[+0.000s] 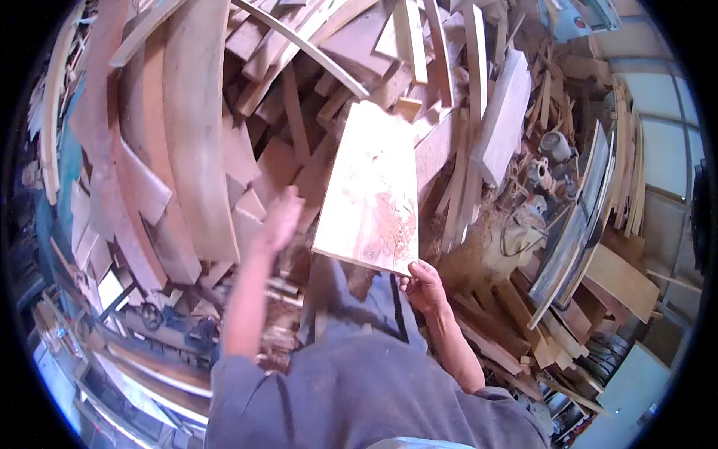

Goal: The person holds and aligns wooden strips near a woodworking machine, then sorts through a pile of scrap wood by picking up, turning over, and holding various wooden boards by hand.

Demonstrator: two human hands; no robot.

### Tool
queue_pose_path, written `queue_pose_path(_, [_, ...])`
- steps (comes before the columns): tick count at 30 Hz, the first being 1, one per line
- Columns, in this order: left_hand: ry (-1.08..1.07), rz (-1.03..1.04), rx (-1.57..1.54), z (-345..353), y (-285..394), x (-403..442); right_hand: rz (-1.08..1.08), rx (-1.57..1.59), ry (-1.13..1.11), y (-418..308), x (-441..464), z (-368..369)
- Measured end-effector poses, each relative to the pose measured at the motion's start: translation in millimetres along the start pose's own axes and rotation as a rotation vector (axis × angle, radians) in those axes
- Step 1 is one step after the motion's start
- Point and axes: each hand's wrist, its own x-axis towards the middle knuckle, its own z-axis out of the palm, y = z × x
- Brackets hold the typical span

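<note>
A pale wooden board point(366, 187) is tilted up in front of me, with sawdust or shavings on its lower right part. My right hand point(425, 286) grips its near right corner, thumb on top and fingers beneath. The board's far end reaches the heap of wood; whether it rests there I cannot tell. My left hand point(283, 218) is off the board, a little to its left, smeared by motion, so its fingers do not show clearly.
Loose planks and offcuts point(359, 45) are heaped ahead. Long wide boards point(196, 127) lean at the left. On the right are flat panels point(572, 224), stacked wood pieces point(516, 314) and a pale rounded object point(554, 146) among clutter.
</note>
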Motion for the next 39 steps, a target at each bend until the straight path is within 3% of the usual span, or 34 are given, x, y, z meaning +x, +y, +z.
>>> queue_pose_path(1, [-0.128, -0.129, -0.186, 43, 7, -10, 0.043, -0.035, 0.028, 9, -14, -7])
queue_pose_path(3, [-0.36, -0.421, -1.277, 94, 16, -33, 0.095, -0.115, 0.074, 16, -31, -20])
queue_pose_path(7, [-0.426, -0.464, -1.011, 123, -2, -48, 0.144, -0.153, 0.222, 39, -47, -73])
queue_pose_path(8, [-0.41, -0.435, -0.993, 140, -8, -47, 0.121, -0.301, 0.219, 46, -46, -101])
queue_pose_path(9, [-0.4, -0.404, -0.974, 157, -7, -46, 0.073, -0.663, 0.241, 38, -48, -113])
queue_pose_path(11, [-0.316, -0.409, -0.949, 183, 34, -59, -0.432, -1.451, 0.465, 20, -65, -96])
queue_pose_path(12, [-0.287, -0.389, -0.919, 197, 47, -60, -0.36, -1.254, 0.249, -9, -79, -72])
queue_pose_path(15, [-0.208, -0.339, -0.843, 250, 66, -56, -0.438, -1.397, -0.067, -36, -101, -39])
queue_pose_path(16, [-0.184, -0.302, -0.769, 258, 90, -62, -0.642, -1.493, -0.075, -30, -95, -41])
queue_pose_path(17, [-0.139, -0.324, -0.731, 268, 112, -73, -0.765, -1.576, 0.054, -26, -88, -40])
queue_pose_path(19, [-0.35, -0.192, -0.842, 293, 105, -64, -0.791, -1.512, 0.344, -22, -69, -38])
queue_pose_path(22, [-0.331, -0.097, -0.619, 318, 109, -69, -0.814, -1.314, 0.482, -29, -56, -62])
queue_pose_path(23, [-0.462, -0.056, -0.508, 315, 109, -62, -0.789, -1.13, 0.54, -34, -53, -68])
queue_pose_path(25, [-0.287, 0.056, -0.341, 310, 104, -70, -0.835, -1.084, 0.483, -44, -42, -111])
queue_pose_path(26, [-0.349, 0.077, -0.356, 314, 76, -55, -0.695, -0.886, 0.527, -50, -39, -119])
queue_pose_path(27, [-0.376, 0.071, -0.349, 287, 94, -75, -0.623, -0.743, 0.512, -59, -44, -113])
queue_pose_path(29, [-0.33, 0.044, -0.382, 280, 37, -69, -0.563, -0.602, 0.499, -75, -55, -102])
queue_pose_path(30, [-0.289, 0.04, -0.377, 261, 44, -85, -0.556, -0.527, 0.507, -78, -55, -99])
queue_pose_path(33, [-0.254, -0.277, -0.527, 258, -35, -85, -0.537, -0.354, 0.508, -79, -51, -94])
queue_pose_path(36, [-0.305, -0.406, -0.679, 258, -45, -102, -0.602, -0.284, 0.44, -74, -45, -95])
queue_pose_path(39, [-0.488, -0.384, -0.736, 259, -32, -110, -0.574, -0.25, 0.45, -69, -43, -93])
